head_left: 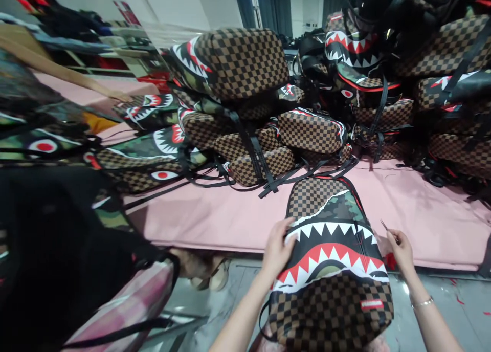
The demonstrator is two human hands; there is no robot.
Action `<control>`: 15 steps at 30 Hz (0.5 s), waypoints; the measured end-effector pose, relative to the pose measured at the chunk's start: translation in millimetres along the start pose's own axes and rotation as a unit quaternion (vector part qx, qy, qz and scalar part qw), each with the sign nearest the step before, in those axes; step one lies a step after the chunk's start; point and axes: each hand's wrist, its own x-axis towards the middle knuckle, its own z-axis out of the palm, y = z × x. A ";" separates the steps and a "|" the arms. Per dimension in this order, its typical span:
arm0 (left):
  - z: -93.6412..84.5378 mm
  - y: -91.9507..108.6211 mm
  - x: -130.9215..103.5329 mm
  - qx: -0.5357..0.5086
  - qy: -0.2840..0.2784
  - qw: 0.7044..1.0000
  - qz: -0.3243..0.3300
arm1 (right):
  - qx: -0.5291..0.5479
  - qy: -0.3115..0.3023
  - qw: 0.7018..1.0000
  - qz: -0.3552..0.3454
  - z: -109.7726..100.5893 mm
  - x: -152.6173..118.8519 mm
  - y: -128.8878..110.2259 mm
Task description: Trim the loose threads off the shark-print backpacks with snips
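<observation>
A backpack (330, 255) with a brown-and-black check, camouflage and a printed shark mouth leans against the pink table's edge in front of me, its base toward me. My left hand (279, 247) grips its left side, thumb on the front panel and fingers mostly hidden behind the edge. To the right of the bag, my right hand (399, 249) is closed around a slim pointed metal tool (384, 224), tips pointing up and left. Whether this is tweezers or small snips I cannot make out. Something red shows just below that hand.
Similar backpacks (245, 63) are heaped along the back of the pink table (230, 219), with black straps trailing forward. More bags pile up at the right (452, 45). At the left, another person's arm (65, 75) reaches toward a bag. A dark bag (57, 255) fills the near left.
</observation>
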 end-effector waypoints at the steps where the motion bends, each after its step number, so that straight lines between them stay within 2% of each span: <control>1: -11.5 -14.7 -6.2 0.009 0.044 0.998 -0.048 | 0.004 0.001 1.000 0.009 -5.9 -8.6 2.8; 2: -20.2 -28.4 -13.9 0.013 0.056 0.994 -0.089 | 0.012 -0.006 1.000 0.025 -10.3 -18.9 5.5; 4: -27.5 -50.2 -34.8 0.015 0.051 0.991 -0.126 | 0.045 -0.034 0.995 0.080 -13.6 -45.3 10.6; 5: -26.0 -57.4 -47.5 0.018 0.034 0.987 -0.155 | 0.070 -0.049 0.989 0.119 -12.6 -61.1 13.1; 7: -14.8 -64.1 -74.0 -0.003 -0.010 0.979 -0.204 | 0.116 -0.038 0.978 0.170 -5.6 -95.3 17.3; 9: 0.7 -62.2 -96.1 -0.030 -0.025 0.976 -0.215 | 0.147 -0.009 0.972 0.180 5.1 -126.7 19.5; 11: 13.5 -54.6 -108.2 -0.037 -0.006 0.975 -0.217 | 0.156 0.016 0.973 0.172 13.6 -146.4 19.4; 13: 21.4 -44.4 -109.1 -0.044 0.007 0.974 -0.223 | 0.154 0.044 0.974 0.159 13.8 -148.2 16.2; 15: 28.1 -33.7 -102.5 -0.089 -0.003 0.970 -0.228 | 0.147 0.074 0.976 0.142 3.4 -132.5 5.7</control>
